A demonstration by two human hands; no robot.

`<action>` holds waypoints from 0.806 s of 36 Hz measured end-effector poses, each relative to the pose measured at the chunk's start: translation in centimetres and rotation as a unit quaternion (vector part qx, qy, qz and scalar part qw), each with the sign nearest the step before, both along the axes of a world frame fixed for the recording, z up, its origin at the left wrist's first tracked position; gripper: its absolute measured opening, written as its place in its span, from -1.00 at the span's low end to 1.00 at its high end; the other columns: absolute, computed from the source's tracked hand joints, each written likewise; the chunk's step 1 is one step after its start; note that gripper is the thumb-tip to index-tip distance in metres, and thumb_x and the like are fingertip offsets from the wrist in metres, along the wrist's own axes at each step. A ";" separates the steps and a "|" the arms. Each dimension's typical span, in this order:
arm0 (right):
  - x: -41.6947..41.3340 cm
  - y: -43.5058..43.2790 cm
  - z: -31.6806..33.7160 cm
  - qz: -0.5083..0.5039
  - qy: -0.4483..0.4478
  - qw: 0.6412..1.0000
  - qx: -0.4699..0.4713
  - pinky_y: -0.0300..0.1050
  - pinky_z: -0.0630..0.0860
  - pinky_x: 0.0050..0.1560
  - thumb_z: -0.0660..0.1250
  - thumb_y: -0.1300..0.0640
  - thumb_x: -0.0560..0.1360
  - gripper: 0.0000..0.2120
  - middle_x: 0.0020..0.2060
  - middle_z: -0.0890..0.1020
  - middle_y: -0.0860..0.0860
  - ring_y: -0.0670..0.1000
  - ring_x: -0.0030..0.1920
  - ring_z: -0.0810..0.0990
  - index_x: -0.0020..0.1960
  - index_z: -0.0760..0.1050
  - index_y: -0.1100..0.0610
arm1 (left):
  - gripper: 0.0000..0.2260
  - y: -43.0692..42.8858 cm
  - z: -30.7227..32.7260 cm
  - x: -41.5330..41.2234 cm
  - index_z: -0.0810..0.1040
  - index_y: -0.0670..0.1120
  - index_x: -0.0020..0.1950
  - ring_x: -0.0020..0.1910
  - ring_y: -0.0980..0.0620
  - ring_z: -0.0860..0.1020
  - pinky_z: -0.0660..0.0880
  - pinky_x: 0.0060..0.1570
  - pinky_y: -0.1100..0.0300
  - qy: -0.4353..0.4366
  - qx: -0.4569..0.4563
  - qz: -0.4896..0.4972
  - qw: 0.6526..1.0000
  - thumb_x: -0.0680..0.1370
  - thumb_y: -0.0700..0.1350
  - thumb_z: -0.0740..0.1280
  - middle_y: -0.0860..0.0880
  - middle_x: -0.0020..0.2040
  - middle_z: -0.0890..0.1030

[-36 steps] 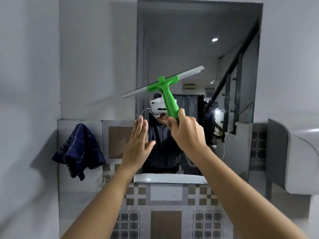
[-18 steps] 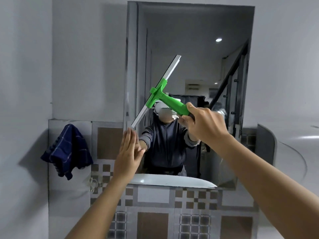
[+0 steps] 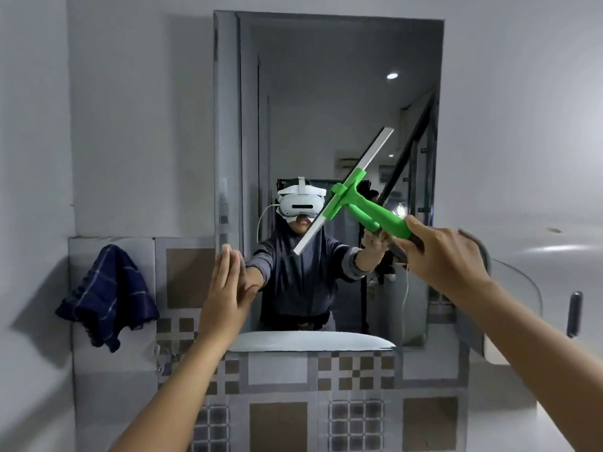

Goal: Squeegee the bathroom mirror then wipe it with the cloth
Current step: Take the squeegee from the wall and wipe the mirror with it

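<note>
Evidently we had the squeegee (image 3: 350,197) up in front of the mirror (image 3: 326,109) to work the glass, our right hand (image 3: 447,259) wrapped tight round the green handle at the mirror's lower right. We carried the pale blade tilted, one end high toward the mirror's right side and the other low near its middle; we could not tell whether the blade was touching the glass or held just off it. Our left hand (image 3: 225,291) lay flat and open, gripping nothing, fingers together and pointing up at the mirror's lower left edge. We judged it was there to steady us, or the mirror, while the other arm swept.

We judged the squeegee step to be in hand, with the wiping yet to come. The cloth (image 3: 106,298), dark blue with thin pale lines, hung bunched against the tiled wall (image 3: 192,265) well left of the mirror, apart from both hands, presumably parked within reach for later.

As for containers, only the pale rim of a basin (image 3: 310,342) showed along the mirror's bottom edge; we could not see what, if anything, it held.
</note>
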State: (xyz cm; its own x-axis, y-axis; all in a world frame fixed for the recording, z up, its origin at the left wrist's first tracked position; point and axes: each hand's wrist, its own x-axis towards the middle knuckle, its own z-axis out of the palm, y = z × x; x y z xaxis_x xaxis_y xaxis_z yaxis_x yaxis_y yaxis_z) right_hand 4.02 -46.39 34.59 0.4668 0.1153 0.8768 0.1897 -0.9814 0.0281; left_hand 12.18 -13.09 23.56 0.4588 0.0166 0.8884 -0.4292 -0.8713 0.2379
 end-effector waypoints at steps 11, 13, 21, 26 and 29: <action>-0.4 3.3 -7.6 0.023 0.044 0.978 0.203 -0.05 0.46 -0.37 0.25 0.01 0.53 -0.54 -0.20 0.62 0.14 0.16 -0.28 0.56 0.38 0.33 0.14 | -0.31 0.4 -0.2 -0.3 -0.05 -0.09 0.51 0.50 0.00 -0.09 0.12 0.34 0.15 -0.001 0.010 -0.022 1.000 0.53 -0.05 0.31 -0.01 0.53 -0.12; -0.4 3.9 -8.7 0.020 0.049 0.969 0.240 -0.08 0.40 -0.36 0.24 0.00 0.53 -0.54 -0.19 0.62 0.16 0.17 -0.25 0.57 0.39 0.33 0.13 | -0.32 0.5 -0.2 -0.3 -0.07 -0.08 0.51 0.50 0.01 -0.12 0.06 0.34 0.21 0.000 0.015 -0.024 1.000 0.54 -0.05 0.29 0.01 0.52 -0.15; -0.2 6.9 -11.2 0.042 0.069 0.934 0.348 -0.07 0.40 -0.31 0.21 -0.03 0.55 -0.55 -0.21 0.58 0.11 0.14 -0.24 0.54 0.38 0.32 0.12 | -0.33 0.8 -0.2 -0.5 -0.06 -0.10 0.51 0.49 0.02 -0.12 0.17 0.22 0.26 0.000 0.025 -0.029 0.999 0.55 -0.06 0.29 -0.01 0.52 -0.13; -0.6 9.5 -11.9 0.054 0.077 0.905 0.414 0.00 0.40 -0.30 0.20 -0.04 0.54 -0.69 -0.32 0.49 0.03 0.14 -0.29 0.49 0.16 0.43 0.16 | -0.28 1.2 -0.4 -0.5 -0.09 -0.12 0.49 0.48 0.02 -0.11 0.30 0.13 0.29 0.009 0.035 -0.047 0.998 0.52 -0.11 0.32 -0.01 0.51 -0.13; -0.8 11.3 -12.1 0.075 0.068 0.890 0.445 -0.07 0.36 -0.34 0.20 0.00 0.55 -0.74 -0.39 0.44 0.02 0.11 -0.33 0.43 -0.07 0.43 0.21 | -0.27 1.6 -0.6 -0.5 -0.11 -0.10 0.49 0.49 0.02 -0.13 0.32 0.23 0.21 0.013 0.049 -0.049 0.998 0.52 -0.10 0.33 0.00 0.51 -0.15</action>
State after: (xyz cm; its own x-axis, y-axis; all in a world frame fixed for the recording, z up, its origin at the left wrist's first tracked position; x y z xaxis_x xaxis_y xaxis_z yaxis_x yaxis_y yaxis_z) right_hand 3.19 -35.04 22.51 0.6128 -0.5270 0.5889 0.2630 -0.5667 -0.7808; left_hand 11.71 -11.49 22.94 0.4777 -0.1156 0.8709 -0.5074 -0.8456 0.1661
